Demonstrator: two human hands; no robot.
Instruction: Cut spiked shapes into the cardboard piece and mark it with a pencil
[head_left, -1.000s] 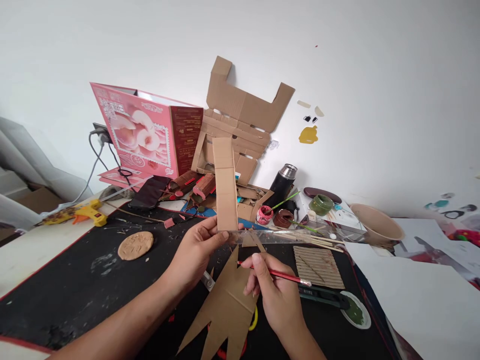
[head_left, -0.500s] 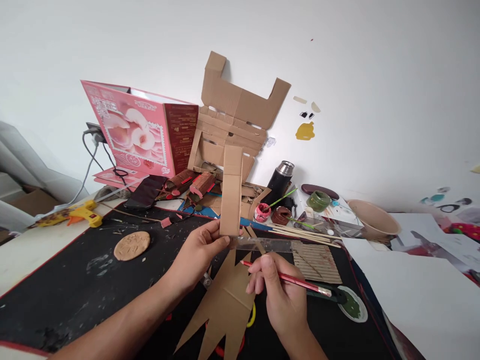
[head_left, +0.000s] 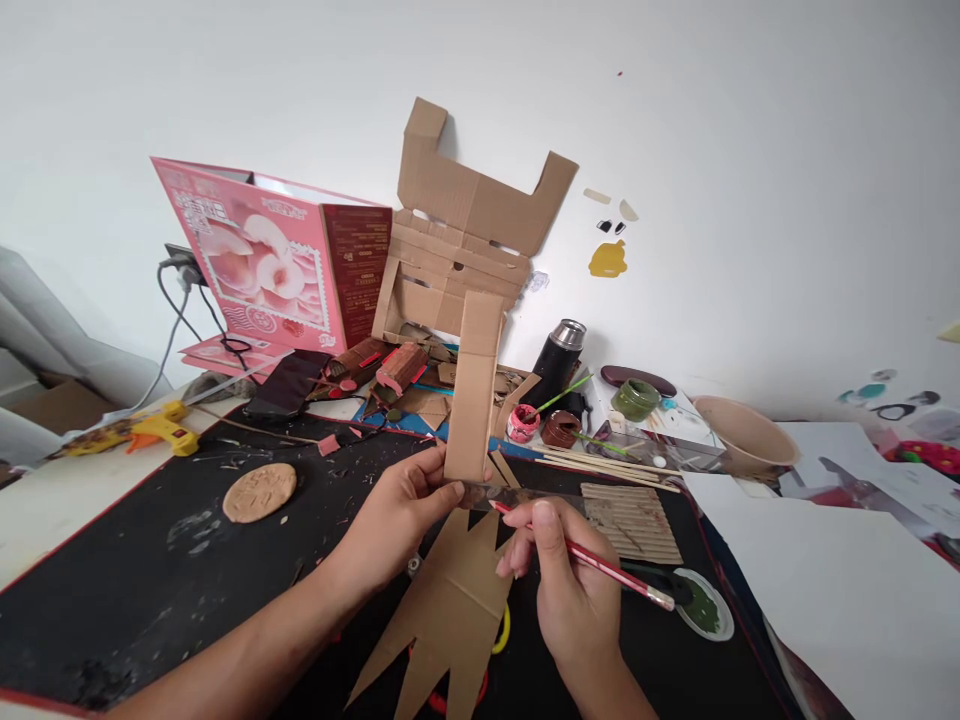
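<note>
My left hand (head_left: 405, 510) is closed on the lower end of an upright cardboard strip (head_left: 472, 390), with the thumb pressing a clear ruler (head_left: 525, 495) across it. In my right hand (head_left: 574, 570) is a red pencil (head_left: 615, 570), its tip close to the ruler's edge just below the strip. Beneath both hands lies a cardboard piece with zigzag-cut ends (head_left: 450, 600). Scissors with red and yellow handles (head_left: 502, 632) are partly hidden under that piece.
A round clay disc (head_left: 260, 492) and a yellow glue gun (head_left: 169, 432) lie to the left. Behind are a pink box (head_left: 262, 260), a black thermos (head_left: 555, 360) and paint jars (head_left: 523, 422). Corrugated cardboard (head_left: 634, 522) and a green paint lid (head_left: 705, 605) sit right.
The cardboard strip has tilted and shifted slightly right. My right hand has brought the pencil tip up closer to the ruler, and the pencil slants more steeply.
</note>
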